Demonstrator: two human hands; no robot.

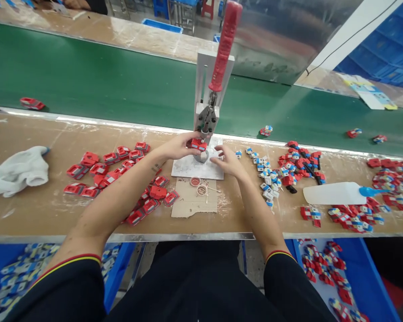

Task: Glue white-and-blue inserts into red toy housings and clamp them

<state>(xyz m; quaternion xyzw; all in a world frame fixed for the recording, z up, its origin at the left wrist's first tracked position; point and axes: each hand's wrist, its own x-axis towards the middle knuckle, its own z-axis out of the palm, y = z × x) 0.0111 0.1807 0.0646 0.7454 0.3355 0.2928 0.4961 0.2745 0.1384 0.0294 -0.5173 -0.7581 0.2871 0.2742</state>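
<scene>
My left hand (pixel 184 146) grips a small red toy car (pixel 199 144) under the plunger of a toggle clamp press (pixel 207 116). The press has a long red handle (pixel 225 44), which points up. Close to the right of its round metal seat (pixel 203 156), my right hand (pixel 229 161) has bent fingers set apart, with nothing visible in them. A pale base plate (pixel 184 167) lies below both hands. In front of it, a cardboard piece (pixel 191 203) carries two small round dishes (pixel 195 181) and thin cotton-swab-like sticks (pixel 207 195).
Red car parts (pixel 110 172) lie left; white-blue pieces (pixel 263 172) and red-blue toys (pixel 295 163) lie right, near a white squeeze bottle (pixel 334 193). Behind runs a green conveyor belt (pixel 121 76) carrying a few toys. Blue bins (pixel 366 268) stand below the table edge. A white cloth (pixel 20 172) lies far left.
</scene>
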